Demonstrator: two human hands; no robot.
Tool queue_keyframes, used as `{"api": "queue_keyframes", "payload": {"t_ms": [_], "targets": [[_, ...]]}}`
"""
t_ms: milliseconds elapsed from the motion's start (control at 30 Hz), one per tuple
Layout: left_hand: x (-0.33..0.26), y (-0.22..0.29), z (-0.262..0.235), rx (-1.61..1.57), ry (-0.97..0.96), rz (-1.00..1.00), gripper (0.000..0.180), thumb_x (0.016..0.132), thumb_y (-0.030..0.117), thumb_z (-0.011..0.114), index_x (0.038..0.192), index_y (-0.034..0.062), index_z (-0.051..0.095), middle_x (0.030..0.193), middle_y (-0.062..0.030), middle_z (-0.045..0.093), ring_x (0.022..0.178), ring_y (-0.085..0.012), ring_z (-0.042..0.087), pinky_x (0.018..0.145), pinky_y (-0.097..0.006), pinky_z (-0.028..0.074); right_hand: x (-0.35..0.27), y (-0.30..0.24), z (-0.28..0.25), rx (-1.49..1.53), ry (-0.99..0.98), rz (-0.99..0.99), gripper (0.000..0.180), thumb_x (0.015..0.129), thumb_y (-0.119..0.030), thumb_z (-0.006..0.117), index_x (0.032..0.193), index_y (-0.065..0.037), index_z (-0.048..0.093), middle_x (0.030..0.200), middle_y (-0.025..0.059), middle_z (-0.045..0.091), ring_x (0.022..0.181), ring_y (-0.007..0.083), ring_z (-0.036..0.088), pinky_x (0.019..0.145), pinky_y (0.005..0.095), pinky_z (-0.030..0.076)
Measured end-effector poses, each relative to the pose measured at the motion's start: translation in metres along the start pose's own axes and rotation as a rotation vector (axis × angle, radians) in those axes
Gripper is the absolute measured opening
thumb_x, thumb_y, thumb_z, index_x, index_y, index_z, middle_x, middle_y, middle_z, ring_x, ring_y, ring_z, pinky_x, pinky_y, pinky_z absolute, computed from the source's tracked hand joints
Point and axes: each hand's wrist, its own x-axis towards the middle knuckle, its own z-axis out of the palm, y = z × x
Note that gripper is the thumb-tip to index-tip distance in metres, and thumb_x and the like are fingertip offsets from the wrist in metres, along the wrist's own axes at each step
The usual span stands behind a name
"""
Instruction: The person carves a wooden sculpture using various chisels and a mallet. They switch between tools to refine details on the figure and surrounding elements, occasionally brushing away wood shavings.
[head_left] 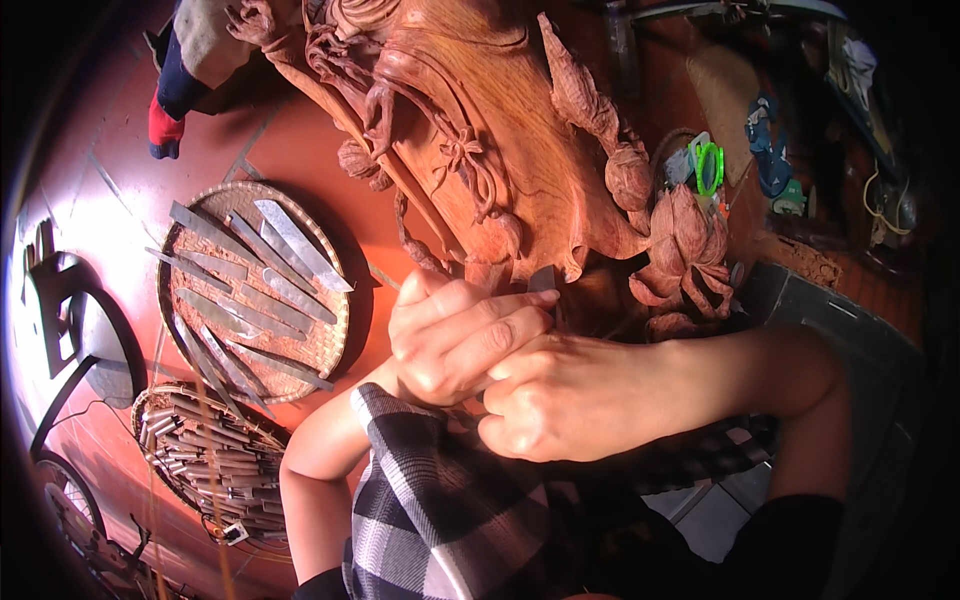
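A large reddish carved wood piece (pixel 500 110) with flowers and buds fills the upper middle of the head view. Both hands meet at its lower edge. My left hand (pixel 455 335) is closed around a flat metal chisel (pixel 542 280), whose grey blade tip shows above the fingers against the carving. My right hand (pixel 570 395) sits just below and right of it, fingers curled on the tool's lower part, which is hidden. A black-and-white checked cloth (pixel 440 500) lies under the hands.
To the left on the red floor, a round woven tray (pixel 180 330) holds several flat metal blades. A second basket (pixel 150 410) below it holds several wooden-handled tools. A black stand (pixel 60 310) is far left. Clutter and a green object (pixel 708 165) lie at right.
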Motion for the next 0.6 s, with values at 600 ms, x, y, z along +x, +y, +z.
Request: {"api": "queue_keyframes", "payload": {"t_ms": [600], "targets": [[-0.001, -0.012, 0.000, -0.024, 0.038, -0.012, 0.018, 0.068, 0.016, 0.072, 0.086, 0.0106, 0.073, 0.094, -0.0026, 0.077, 0.073, -0.0131, 0.065, 0.058, -0.026, 0.037, 0.012, 0.004, 0.004, -0.076, 0.070, -0.020, 0.016, 0.072, -0.011, 0.062, 0.058, -0.002, 0.060, 0.061, 0.0153, 0.063, 0.066, 0.0272, 0.068, 0.064, 0.0411, 0.054]]}}
